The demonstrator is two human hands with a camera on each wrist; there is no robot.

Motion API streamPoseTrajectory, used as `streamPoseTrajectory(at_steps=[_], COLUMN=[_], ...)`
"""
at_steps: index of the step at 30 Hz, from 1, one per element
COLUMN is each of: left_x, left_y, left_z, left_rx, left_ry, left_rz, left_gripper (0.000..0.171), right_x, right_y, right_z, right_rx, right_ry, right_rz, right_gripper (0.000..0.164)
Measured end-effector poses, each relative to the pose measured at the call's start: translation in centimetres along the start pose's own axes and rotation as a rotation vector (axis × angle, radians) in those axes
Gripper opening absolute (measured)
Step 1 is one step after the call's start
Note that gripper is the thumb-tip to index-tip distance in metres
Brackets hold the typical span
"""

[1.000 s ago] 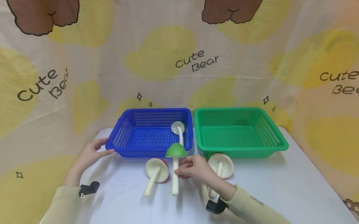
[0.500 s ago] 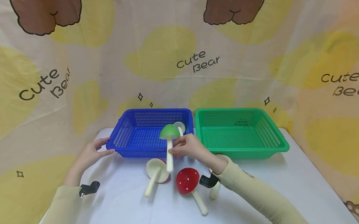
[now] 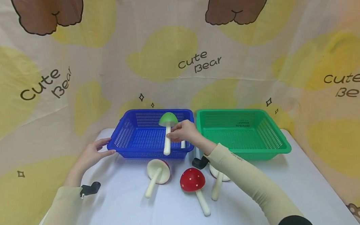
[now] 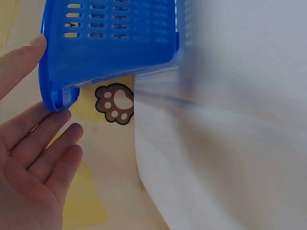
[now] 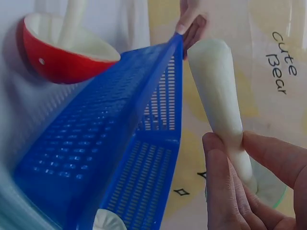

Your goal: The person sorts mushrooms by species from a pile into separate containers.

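Note:
My right hand pinches the stem of a toy mushroom with a green cap, holding it cap up over the blue basket. Thumb and fingertips meet around the pale stem in the right wrist view. With thumb and fingers on either side of the rim, my left hand grips the blue basket's left corner. Another mushroom's white stem shows inside this basket, its cap hidden behind my right hand in the head view.
A green basket stands right of the blue one. On the white tablecloth in front lie a red mushroom with white dots, one showing its pale underside, and a third partly under my right sleeve.
My right hand has lifted the green mushroom from the table in front and carried it back over the blue basket. The dotted red mushroom has come into sight. My left hand has stayed put.

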State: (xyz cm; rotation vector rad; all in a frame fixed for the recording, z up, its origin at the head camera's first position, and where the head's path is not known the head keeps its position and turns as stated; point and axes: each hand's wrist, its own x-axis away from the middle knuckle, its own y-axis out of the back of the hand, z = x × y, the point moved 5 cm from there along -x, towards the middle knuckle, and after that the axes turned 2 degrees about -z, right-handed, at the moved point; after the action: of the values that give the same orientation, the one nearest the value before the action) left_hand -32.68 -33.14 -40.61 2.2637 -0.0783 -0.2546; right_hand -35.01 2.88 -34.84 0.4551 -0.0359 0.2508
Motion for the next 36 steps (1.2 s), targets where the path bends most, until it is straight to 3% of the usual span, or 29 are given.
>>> streamPoseTrajectory(at_steps=[10,22,30,36], left_x=[-0.5,-0.6,-0.6,-0.2], left_y=[-0.1,-0.6,-0.6,-0.4], left_z=[-0.2,0.0,0.1,0.2], left_rx=[0.016,0.028,0.031,0.048], left_ry=[-0.03,-0.049,-0.06,-0.066], left_rz=[-0.008,-0.023,-0.025,-0.026], left_gripper=[0.071,0.068,0.068,0.068], right_x=[-2.7,-4.5,-4.1,-2.3], right_y=[0.4,1.2,2.7,4.3], right_z=[0.0,-1.9,-2.3,-2.3], right_rx=[0.015,-0.033,-0.052,0.044], right_ry=[-0.038,-0.049,-0.052,0.009], right_rz=[-0.041,-0.093,-0.069,-0.033], right_gripper=[0.031,0.032,0.04,0.045])
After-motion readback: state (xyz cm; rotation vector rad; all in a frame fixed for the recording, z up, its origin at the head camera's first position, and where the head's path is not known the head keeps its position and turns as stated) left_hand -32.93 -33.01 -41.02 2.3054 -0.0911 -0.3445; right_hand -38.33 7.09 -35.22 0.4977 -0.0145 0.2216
